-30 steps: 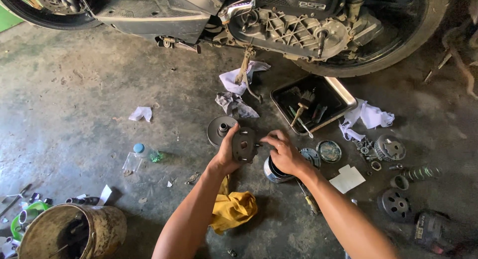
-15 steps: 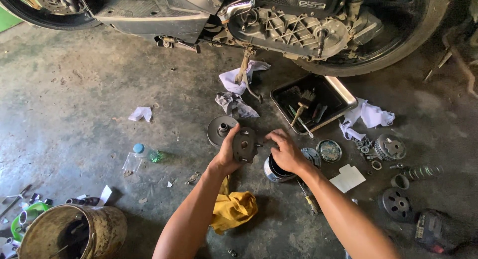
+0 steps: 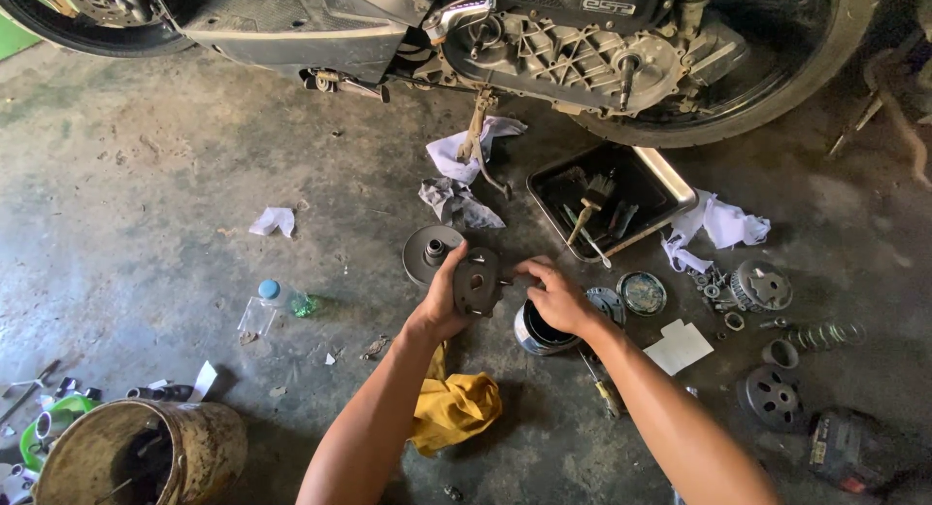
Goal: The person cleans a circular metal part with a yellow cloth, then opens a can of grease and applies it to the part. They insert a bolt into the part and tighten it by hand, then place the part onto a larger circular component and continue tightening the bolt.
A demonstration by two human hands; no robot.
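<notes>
Down on the floor: a person crouches beside a scooter, parts spread about.
Near edge: a rusty bucket (image 3: 146,456) sits at lower left; a yellow rag (image 3: 456,408) lies between the forearms.
Left hand (image 3: 442,301): fingers wrapped around a dark metal clutch plate (image 3: 479,280), held tilted just above the floor.
Right hand (image 3: 558,296): fingers curled narrow, tips reaching toward the plate's edge; whether they pinch anything I cannot tell. It hovers over a round metal housing (image 3: 539,332).
Progress: the drive unit looks already stripped down, judging by the pulley disc (image 3: 427,252), spring (image 3: 825,335), geared piece (image 3: 762,286) and clutch shoes (image 3: 772,396) lying apart; refitting seems not yet begun.
Middle ground: a black tray (image 3: 670,180) with a brush, white rags, a crushed plastic bottle (image 3: 277,301).
Surface: stained, oily concrete floor (image 3: 194,175).
Far edge: the scooter's engine case (image 3: 573,49) and rear tyre (image 3: 777,97).
</notes>
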